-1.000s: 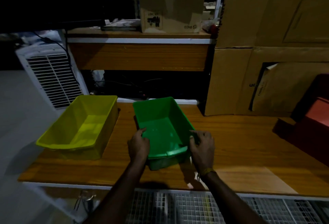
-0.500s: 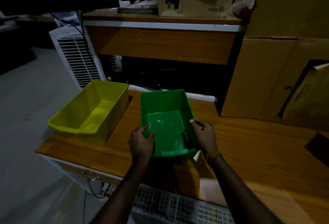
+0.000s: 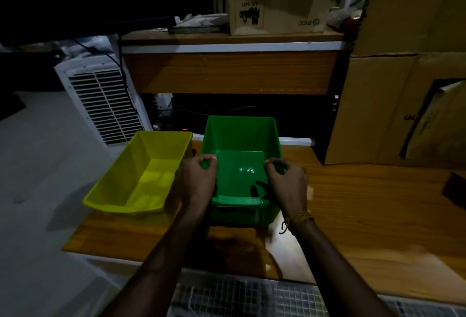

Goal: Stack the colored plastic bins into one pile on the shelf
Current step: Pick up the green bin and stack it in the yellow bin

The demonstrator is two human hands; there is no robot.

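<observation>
Dim light falls on a wooden shelf [image 3: 365, 215] that fills the lower right of the frame, with cardboard boxes [image 3: 408, 104] behind it and a white louvred unit [image 3: 100, 104] at upper left. At centre, the green bin [image 3: 240, 140] is tilted with its far end raised; the left hand [image 3: 198, 180] and right hand [image 3: 287, 183] each curl over a side rim, fingers clamped on it. Just beside it, at left of centre, the yellow bin [image 3: 141, 178] sits on the shelf. Both bins look empty. No bin is nested yet, so the stacking seems barely begun.
</observation>
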